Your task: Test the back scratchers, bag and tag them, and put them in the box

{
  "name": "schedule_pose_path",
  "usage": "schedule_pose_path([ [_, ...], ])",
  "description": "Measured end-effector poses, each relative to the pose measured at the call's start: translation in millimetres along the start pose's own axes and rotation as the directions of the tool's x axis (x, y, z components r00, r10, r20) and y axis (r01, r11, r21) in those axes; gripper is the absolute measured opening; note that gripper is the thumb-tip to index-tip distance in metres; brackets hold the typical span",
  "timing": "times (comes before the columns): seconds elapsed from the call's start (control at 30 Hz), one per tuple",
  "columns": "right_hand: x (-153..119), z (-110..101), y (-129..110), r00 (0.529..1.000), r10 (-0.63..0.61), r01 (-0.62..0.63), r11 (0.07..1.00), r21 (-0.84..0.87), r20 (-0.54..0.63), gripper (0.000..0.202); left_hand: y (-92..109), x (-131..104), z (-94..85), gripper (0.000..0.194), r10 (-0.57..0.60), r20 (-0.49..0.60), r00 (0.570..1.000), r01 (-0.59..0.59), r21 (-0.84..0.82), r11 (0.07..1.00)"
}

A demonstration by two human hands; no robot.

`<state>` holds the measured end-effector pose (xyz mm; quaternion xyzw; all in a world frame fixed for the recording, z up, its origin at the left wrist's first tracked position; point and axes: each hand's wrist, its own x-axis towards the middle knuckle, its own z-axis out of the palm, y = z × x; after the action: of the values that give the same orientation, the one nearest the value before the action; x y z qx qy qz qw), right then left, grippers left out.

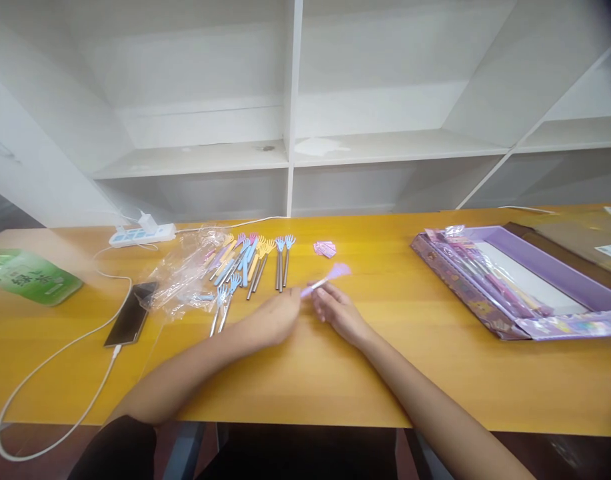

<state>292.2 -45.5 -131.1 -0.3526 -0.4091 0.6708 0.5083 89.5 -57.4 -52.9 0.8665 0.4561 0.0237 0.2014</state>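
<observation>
Between both hands, above the middle of the table, a purple back scratcher (pixel 338 270) points up and to the right. My left hand (pixel 281 316) is closed at its lower left end. Pinched fingers of my right hand (pixel 337 309) hold its pale shaft. Left of my hands lie more scratchers (pixel 258 263) in blue, yellow and pink with metal rods, partly beside clear plastic wrapping (pixel 182 273). Two blue ones (pixel 225 300) lie near my left forearm. A small pile of pink cards (pixel 325 249) rests beyond my hands. Motion blurs my left hand somewhat.
On the right, a purple box (pixel 550 247) holds wrapped scratchers, with cardboard (pixel 575 233) behind it. A phone (pixel 132 315) on a white cable, a green pack (pixel 30 275) and a power strip (pixel 142 233) are at left. White shelving (pixel 291 107) stands behind the table.
</observation>
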Motion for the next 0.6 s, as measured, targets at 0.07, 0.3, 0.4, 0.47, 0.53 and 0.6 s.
schedule_pose_path([
  [0.07,-2,7,8,1.000,0.001,-0.001,1.000,0.017,0.025,0.042,5,-2,0.1,0.033,0.149,-0.003,0.989,-0.149,-0.058,0.987],
  [0.3,4,-8,3,0.982,-0.008,0.028,0.994,0.104,-0.187,0.044,-96,11,-87.6,0.031,-0.046,-0.295,0.954,0.140,0.308,0.941],
  [0.4,6,-17,-6,0.970,-0.021,0.052,0.991,0.124,-0.241,0.043,-155,7,-110.5,0.051,-0.117,-0.276,0.954,0.208,0.330,0.921],
  [0.47,6,-19,-9,0.970,-0.023,0.058,0.989,0.138,-0.242,0.041,-179,4,-110.9,0.069,-0.154,-0.182,0.971,0.207,0.324,0.923],
  [0.53,5,-19,-10,0.971,-0.026,0.060,0.989,0.136,-0.238,0.040,-192,4,-105.0,0.083,-0.200,-0.106,0.974,0.223,0.299,0.928],
  [0.6,4,-17,-11,0.973,-0.034,0.064,0.990,0.125,-0.229,0.039,-195,8,-98.8,0.091,-0.228,-0.051,0.972,0.234,0.260,0.937],
])
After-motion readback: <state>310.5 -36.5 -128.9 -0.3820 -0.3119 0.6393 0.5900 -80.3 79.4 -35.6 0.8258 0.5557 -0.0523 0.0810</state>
